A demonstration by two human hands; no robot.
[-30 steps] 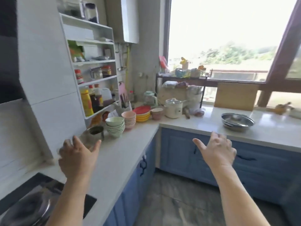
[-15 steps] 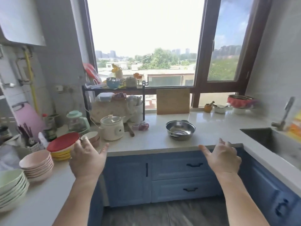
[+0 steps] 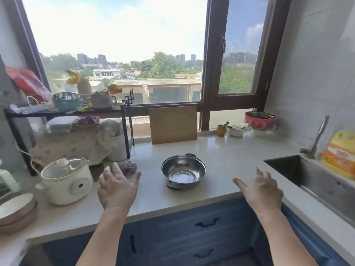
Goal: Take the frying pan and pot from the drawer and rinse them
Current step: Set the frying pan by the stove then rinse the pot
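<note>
Both my hands hover over the pale countertop [image 3: 221, 156], fingers spread, holding nothing. My left hand [image 3: 116, 186] is left of a shiny steel pot [image 3: 183, 170] with two small black handles; my right hand [image 3: 262, 190] is to the pot's right. The pot stands empty on the counter between them, untouched. Below the counter edge are blue drawers, the upper drawer [image 3: 206, 223] and the lower drawer [image 3: 203, 253], both shut, each with a black handle. The steel sink [image 3: 315, 176] with its tap [image 3: 316, 139] is at the right. No frying pan is in view.
A white electric cooker [image 3: 66, 181] stands left of my left hand, with stacked bowls [image 3: 17, 210] at the far left. A black rack [image 3: 76, 120] holds kitchenware behind it. A wooden cutting board [image 3: 173, 124] leans on the window. A yellow detergent jug [image 3: 341, 154] stands beside the sink.
My view has swung right from the stove corner to the window counter and moved closer. Both hands stay raised and empty, now on either side of the steel pot.
</note>
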